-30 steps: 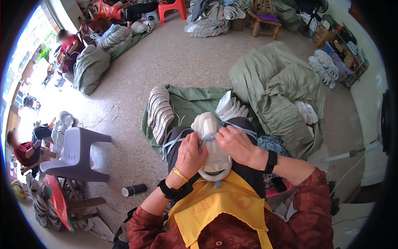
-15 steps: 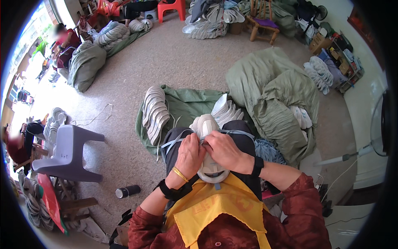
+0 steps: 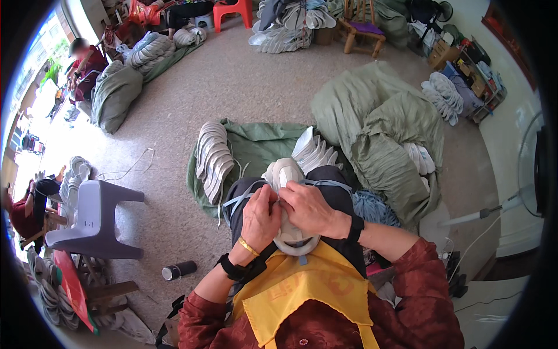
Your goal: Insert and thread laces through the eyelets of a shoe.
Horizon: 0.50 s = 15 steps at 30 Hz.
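Two narrow pinches, contents hidden: left hand [image 3: 260,217], right hand [image 3: 314,208], seemingly lacing rounded beige shoe [image 3: 287,170]; next likely needs flat pale-blue lace [image 3: 323,183] snugged.

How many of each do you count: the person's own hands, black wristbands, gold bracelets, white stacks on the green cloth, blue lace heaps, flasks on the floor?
Hands: 2 (left hand, right hand)
Black wristbands: 2 (left wrist, right wrist)
Gold bracelet: 1
White stacks on the green cloth: 2 (left, right)
Blue lace heap: 1
Flask: 1
Total: 9
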{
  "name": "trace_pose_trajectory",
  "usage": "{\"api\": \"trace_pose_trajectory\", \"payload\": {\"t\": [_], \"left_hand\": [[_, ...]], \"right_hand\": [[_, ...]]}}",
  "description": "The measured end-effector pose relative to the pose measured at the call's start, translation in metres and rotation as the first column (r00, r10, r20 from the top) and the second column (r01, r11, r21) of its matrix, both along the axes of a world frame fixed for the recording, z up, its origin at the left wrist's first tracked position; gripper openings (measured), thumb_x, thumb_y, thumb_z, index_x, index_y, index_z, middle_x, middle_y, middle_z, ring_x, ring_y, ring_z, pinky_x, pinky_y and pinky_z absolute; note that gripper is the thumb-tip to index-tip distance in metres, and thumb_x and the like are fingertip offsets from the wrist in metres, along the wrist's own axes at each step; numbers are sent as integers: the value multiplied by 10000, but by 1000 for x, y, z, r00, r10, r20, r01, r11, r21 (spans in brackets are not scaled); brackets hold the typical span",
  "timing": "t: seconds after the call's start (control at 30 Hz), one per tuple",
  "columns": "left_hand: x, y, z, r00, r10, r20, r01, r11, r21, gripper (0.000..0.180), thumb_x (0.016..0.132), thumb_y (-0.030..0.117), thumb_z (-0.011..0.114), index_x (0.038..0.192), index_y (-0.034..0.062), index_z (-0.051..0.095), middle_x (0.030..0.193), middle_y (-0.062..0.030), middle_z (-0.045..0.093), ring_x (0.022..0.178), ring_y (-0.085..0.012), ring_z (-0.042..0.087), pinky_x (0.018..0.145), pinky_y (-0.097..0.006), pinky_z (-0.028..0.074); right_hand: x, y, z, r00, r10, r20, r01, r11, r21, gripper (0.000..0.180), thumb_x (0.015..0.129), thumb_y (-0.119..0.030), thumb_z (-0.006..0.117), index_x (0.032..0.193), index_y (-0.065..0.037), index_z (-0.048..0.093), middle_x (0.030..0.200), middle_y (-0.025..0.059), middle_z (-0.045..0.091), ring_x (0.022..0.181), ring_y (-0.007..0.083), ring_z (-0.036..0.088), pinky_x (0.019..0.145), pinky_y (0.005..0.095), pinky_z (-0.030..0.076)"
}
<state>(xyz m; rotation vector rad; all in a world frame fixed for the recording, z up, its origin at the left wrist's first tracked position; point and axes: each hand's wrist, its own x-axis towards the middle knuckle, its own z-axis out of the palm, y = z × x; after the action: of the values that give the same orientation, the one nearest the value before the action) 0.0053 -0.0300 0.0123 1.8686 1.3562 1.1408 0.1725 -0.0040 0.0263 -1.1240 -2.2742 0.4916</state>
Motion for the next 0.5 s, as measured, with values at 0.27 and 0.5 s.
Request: {"api": "trace_pose_trajectory", "payload": {"t": [0.27,0.5], "left_hand": [[-2,2,18,992,50,114,-47,999,-28,157,834,-83,652,918,-8,543,849,-116,570,724,-224,605,655,-319,505],[-4,26,49,751,-369,548,563,791,-239,149,982,19,663,1117,5,600,1031,-1,597,977,-80,586,870,-257,513]], "right_hand": [[56,9,129,840,-127,-528,-241,784,-572,133,952,-96,711,855,-46,633,763,-75,567,700,11,511,607,207,416],[42,10,125,813,25,-582,-399,752,-524,120,960,-87,716,889,-42,631,822,-51,598,775,11,541,686,205,445]]}}
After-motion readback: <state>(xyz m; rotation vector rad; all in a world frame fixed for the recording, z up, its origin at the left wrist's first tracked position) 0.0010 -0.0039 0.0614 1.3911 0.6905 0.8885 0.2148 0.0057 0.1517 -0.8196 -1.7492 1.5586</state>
